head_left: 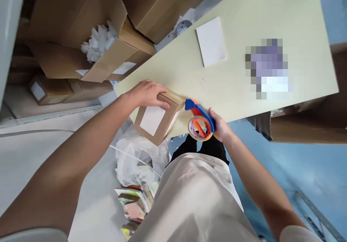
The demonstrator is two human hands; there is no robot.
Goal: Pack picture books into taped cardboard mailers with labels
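Note:
A small brown cardboard box (pixel 169 106) with a white label sits tilted at the near edge of the pale table (pixel 238 25). My left hand (pixel 150 93) grips it from above, thumb on the labelled side and fingers over the top. In my right hand (pixel 219 124) is a blue and orange tape dispenser (pixel 202 115), loaded with a roll of tape. Its blue head points at the box, close to the box's right side. Part of my right hand's grip is hidden behind the dispenser.
A white pad (pixel 211 41) lies farther back on the table, left of a pixelated patch. Open cartons (pixel 108 61) crowd the left, one holding white packing. Another roll of tape (pixel 183 26) rests behind the table. A carton (pixel 306 126) stands at right, a plastic bag (pixel 127 158) below.

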